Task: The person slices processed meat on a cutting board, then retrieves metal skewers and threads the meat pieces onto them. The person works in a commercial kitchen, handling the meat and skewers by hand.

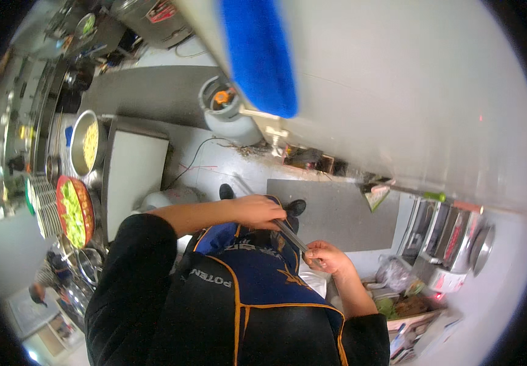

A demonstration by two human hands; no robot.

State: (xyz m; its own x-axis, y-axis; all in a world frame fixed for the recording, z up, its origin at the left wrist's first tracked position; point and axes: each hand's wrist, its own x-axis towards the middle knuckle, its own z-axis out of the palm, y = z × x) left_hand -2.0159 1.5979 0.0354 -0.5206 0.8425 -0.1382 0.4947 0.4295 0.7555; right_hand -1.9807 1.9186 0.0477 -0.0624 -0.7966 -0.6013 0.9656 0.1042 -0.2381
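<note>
Both hands are in front of a dark blue apron [268, 274] with orange edging. A long, narrow metal tool [294, 237] slants between them; its exact kind is unclear. My left hand [259, 212] has its fingers closed round the upper part of the tool. Lower down and to the right, my right hand [326, 257] grips it near its lower end, thumb on top. Part of the tool is hidden behind the fingers. Black shoes [296, 207] show on the floor beyond the hands.
At left, a metal bowl [85, 142] of pale food and a red basket [76, 212] of cut greens stand near a worktop. A gas cylinder [229, 114] stands on the floor. A mat [336, 215] lies ahead; crates of vegetables [400, 306] are at right. Another person [44, 283] is at far left.
</note>
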